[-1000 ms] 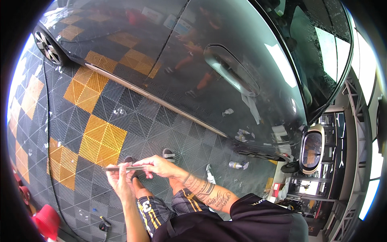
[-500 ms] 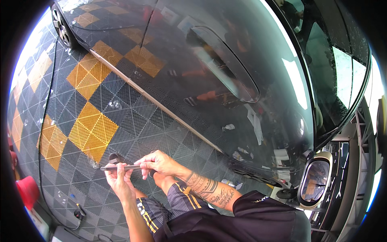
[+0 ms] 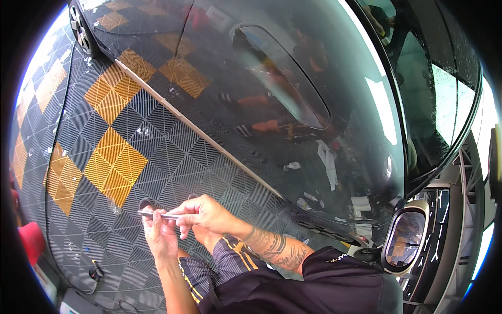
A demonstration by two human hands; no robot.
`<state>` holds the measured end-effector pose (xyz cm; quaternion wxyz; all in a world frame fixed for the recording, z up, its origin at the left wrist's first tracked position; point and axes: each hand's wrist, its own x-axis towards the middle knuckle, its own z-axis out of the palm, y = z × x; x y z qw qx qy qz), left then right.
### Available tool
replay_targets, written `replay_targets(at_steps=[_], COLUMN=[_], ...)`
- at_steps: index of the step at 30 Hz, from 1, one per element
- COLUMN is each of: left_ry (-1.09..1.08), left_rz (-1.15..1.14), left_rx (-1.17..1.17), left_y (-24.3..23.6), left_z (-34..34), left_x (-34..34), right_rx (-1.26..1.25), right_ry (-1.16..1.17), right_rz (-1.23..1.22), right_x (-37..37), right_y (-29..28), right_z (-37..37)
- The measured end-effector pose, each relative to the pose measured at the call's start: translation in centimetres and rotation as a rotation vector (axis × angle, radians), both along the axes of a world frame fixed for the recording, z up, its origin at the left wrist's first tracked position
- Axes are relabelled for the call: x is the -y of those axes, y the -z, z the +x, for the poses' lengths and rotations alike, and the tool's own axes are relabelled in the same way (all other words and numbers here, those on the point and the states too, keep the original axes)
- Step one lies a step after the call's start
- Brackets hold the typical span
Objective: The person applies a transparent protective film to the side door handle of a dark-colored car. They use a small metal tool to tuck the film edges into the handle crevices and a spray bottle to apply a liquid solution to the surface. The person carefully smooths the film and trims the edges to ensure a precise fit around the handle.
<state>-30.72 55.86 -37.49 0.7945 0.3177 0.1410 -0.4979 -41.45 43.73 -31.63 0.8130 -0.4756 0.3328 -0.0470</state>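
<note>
Low in the view, both hands grip a thin, flat, dark bar [image 3: 166,215] held roughly level. My left hand [image 3: 159,235] pinches its left part between thumb and fingers, palm turned up. My right hand [image 3: 200,213] closes on its right end from above, the wrist bent toward the left hand. Beyond them is the glossy dark grey car door [image 3: 272,157] with a recessed handle [image 3: 285,76], reflecting legs and floor tiles. I cannot make out what exactly the bar is.
A side mirror [image 3: 405,239] juts out at lower right, below the side window [image 3: 429,120]. A wheel [image 3: 83,31] is at upper left. The checkered tile floor [image 3: 115,165] carries a black cable [image 3: 55,136]. A red object [image 3: 32,243] stands at left.
The view has shifted, so the floor sits higher and further left and the mirror lower. My hands still hold the bar, slightly closer together, with the right hand a little higher.
</note>
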Motion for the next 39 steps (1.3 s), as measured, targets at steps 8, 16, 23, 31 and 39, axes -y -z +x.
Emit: replay_targets(at_steps=[8,16,23,31,39], left_ry=[0.448,0.741,1.266,1.032,0.875], left_rz=[-0.107,-0.119,0.370,0.430,0.489], left_rx=[0.477,0.576,0.283,0.155,0.070], left_y=[1.9,3.1,19.1,19.8,20.6], left_z=[2.0,3.3,-3.2,-4.2,-4.9], left_x=[1.1,1.1,-14.9,-15.6,-16.5], right_rx=[-0.168,-0.181,-0.376,-0.567,-0.917], right_ry=[-0.395,-0.453,-0.060,-0.125,-0.637], right_rz=[-0.094,-0.333,-0.672,-1.092,-1.671], right_x=[1.9,8.0,13.5,18.2,24.2], right_y=[0.5,-4.4,-14.6,-24.9,-26.4], right_z=[1.3,4.5,2.4,2.5,8.3])
